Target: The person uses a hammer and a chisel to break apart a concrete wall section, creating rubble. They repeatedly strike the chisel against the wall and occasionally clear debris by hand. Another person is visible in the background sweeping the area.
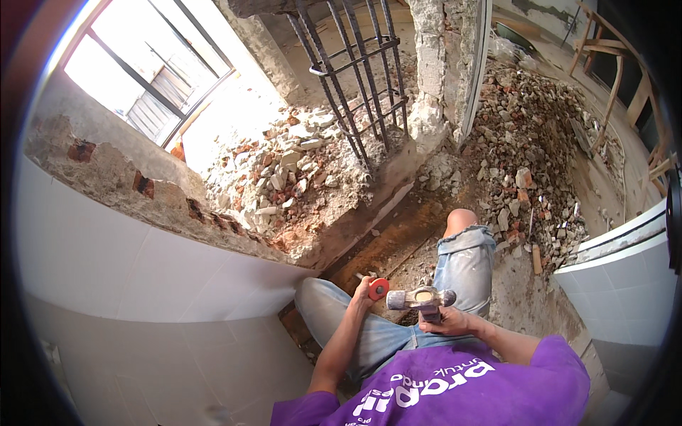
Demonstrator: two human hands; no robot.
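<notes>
My left hand (364, 292) is closed around a chisel with a round red guard (379, 288), held above my left thigh. The guard faces up toward me, and most of the shaft is hidden by my fingers. In my right hand (449, 323) is a ball-peen hammer (420, 298), its worn metal head level with the red guard and a short gap from it. The hammer's handle points down toward my lap and is mostly hidden. I sit with knees apart in torn, dusty jeans (462, 270).
Broken brick and plaster rubble (529, 163) lies ahead to the right, with another heap (284, 170) ahead left. Exposed rebar (362, 78) rises from a broken column base. A white tiled wall (142, 263) is close on my left; a wooden frame (611, 71) stands far right.
</notes>
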